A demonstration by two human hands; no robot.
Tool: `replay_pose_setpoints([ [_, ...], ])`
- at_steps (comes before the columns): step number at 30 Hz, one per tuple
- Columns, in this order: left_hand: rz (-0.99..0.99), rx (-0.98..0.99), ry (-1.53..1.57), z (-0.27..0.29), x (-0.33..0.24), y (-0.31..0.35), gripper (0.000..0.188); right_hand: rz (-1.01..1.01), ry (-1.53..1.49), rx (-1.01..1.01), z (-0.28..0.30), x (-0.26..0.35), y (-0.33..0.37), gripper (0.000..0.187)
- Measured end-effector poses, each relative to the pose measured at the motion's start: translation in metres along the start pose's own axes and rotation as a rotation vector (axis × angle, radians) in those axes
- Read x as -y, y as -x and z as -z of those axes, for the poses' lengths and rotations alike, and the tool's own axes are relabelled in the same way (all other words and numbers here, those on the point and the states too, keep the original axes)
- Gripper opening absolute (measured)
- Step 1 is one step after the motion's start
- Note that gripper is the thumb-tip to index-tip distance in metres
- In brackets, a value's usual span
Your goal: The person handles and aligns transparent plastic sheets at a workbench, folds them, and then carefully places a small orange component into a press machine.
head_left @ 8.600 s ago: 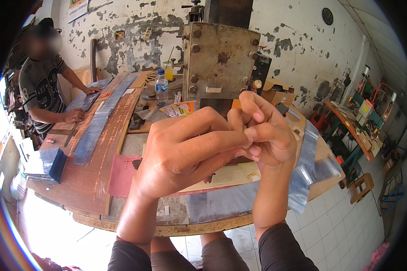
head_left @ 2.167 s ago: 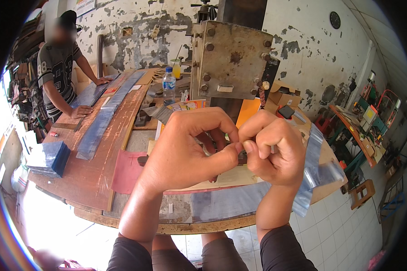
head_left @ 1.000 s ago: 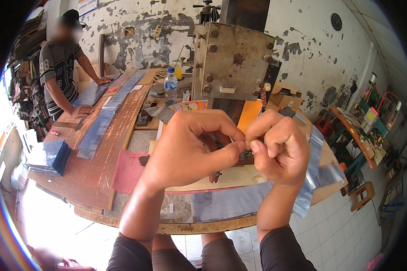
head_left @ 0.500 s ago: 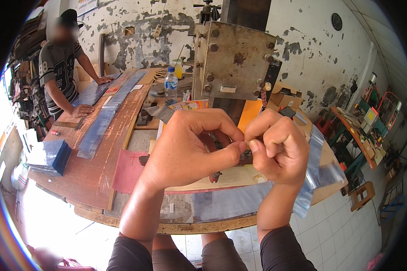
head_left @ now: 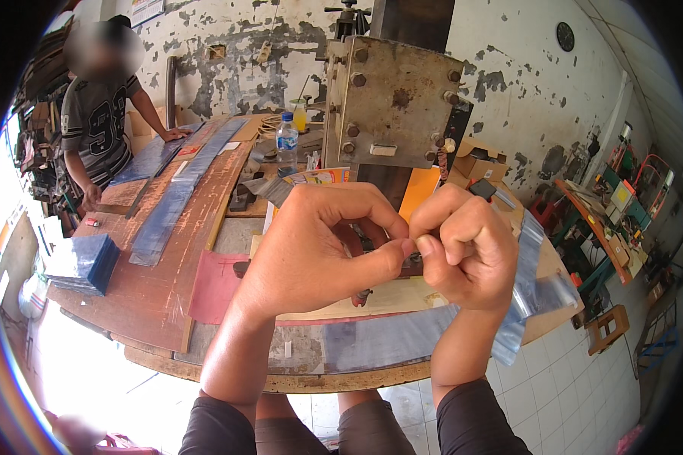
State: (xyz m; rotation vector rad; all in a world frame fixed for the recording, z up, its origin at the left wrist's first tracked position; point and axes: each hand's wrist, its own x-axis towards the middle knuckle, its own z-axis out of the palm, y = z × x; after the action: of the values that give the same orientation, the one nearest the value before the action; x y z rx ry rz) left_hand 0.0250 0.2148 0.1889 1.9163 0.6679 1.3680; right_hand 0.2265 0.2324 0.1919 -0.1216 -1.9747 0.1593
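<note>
My left hand (head_left: 322, 254) and my right hand (head_left: 467, 246) are raised over the bench, fingertips meeting in front of the metal press (head_left: 398, 106). Both are pinched closed, thumb against forefinger. Whatever sits between the tips is too small to make out. Below them lies a pale board (head_left: 402, 299), partly hidden by my hands, with a pink sheet (head_left: 215, 288) at its left. A strip of clear bluish plastic (head_left: 387, 341) runs along the front of the bench, and more plastic (head_left: 542, 296) hangs over its right side.
A co-worker (head_left: 102, 125) stands behind the brown table (head_left: 182, 250) at the left, beside long plastic strips (head_left: 163, 224). A stack of blue plastic sheets (head_left: 83, 264) lies on its near corner. Behind my left hand stand a water bottle (head_left: 287, 144) and a yellow drink (head_left: 300, 117).
My two hands stay almost still, still pinched together. The co-worker has drawn one hand off the plastic toward the table's left edge; the other rests where it was.
</note>
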Motion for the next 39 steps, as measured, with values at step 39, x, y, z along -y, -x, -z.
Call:
replay_pose_setpoints([
  [39,-0.174,0.129,1.104,0.016,-0.001,-0.001,0.032,0.267,0.24,-0.208,-0.008,-0.006,-0.009,0.041],
])
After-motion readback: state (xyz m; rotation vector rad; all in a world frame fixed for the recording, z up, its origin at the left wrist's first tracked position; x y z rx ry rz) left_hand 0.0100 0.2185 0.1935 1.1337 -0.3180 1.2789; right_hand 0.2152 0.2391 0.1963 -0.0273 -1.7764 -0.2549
